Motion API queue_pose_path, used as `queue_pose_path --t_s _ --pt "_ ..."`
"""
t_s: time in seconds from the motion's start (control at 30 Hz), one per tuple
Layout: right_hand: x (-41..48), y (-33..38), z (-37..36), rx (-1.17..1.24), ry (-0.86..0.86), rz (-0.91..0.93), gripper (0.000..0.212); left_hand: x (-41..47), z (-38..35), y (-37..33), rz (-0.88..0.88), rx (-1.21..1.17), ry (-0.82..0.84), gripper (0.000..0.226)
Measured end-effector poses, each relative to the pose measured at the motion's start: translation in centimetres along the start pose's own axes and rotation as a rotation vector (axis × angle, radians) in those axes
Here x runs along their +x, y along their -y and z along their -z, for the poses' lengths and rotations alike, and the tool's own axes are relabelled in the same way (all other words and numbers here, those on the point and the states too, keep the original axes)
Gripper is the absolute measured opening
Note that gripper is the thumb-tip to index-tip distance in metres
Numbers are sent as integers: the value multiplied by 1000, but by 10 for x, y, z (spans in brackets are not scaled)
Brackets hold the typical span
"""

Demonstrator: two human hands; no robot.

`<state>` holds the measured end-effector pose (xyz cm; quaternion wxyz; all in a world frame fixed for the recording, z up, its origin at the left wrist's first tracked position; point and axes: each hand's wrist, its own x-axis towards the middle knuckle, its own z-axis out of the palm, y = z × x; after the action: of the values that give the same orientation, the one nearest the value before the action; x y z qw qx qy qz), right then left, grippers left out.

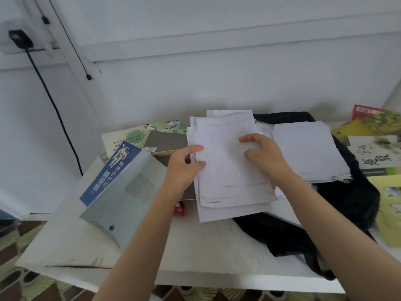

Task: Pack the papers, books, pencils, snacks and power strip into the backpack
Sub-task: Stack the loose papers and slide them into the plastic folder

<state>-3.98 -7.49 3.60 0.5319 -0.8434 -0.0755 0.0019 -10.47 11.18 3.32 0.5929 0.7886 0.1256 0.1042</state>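
A person is squaring up a stack of lined papers [227, 170] at the centre of a white worktop [195, 257]. The left hand [184, 166] is pinching the stack's edge at nine o'clock, its grip narrow and closing on the sheets. The right hand [267, 157] is lying bent-fingered over the edge at three o'clock; I cannot tell whether its grip is holding or only pressing. The sheets are fanning out unevenly at six o'clock, so levelling the edges before lifting, with both hands supporting, is probably the safest way. A black backpack [325, 224] is lying slumped at four o'clock, touching the stack. A second pile of papers [308, 153] is resting on it; whether it is sitting inside the opening is unclear. A blue-grey book [121, 192] is lying at eight o'clock.
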Motion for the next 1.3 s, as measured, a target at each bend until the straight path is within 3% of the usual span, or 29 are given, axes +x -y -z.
queue_pose_path --t_s 0.27,0.5,0.73,0.9,1.07,1.13,1.3 --pt "-5 -38 29 -313 7 -75 39 7 -59 8 103 255 194 38" --pt "-13 -48 35 -247 24 -93 34 10 -72 7 122 303 173 36" --pt "-23 -56 45 -159 12 -107 31 -7 -81 6 -87 193 40 33" --pt "-36 -63 47 -2 -3 -105 30 -16 -83 -8 -57 -49 75 50" --pt "-44 -54 60 236 24 -72 43 -22 -79 -11 -170 -212 95 55" --pt "-46 -47 66 296 26 -15 49 -24 -79 -15 -234 -206 68 58" --pt "-52 -30 77 205 -194 292 68 -30 -80 -34 -484 -209 47 77"
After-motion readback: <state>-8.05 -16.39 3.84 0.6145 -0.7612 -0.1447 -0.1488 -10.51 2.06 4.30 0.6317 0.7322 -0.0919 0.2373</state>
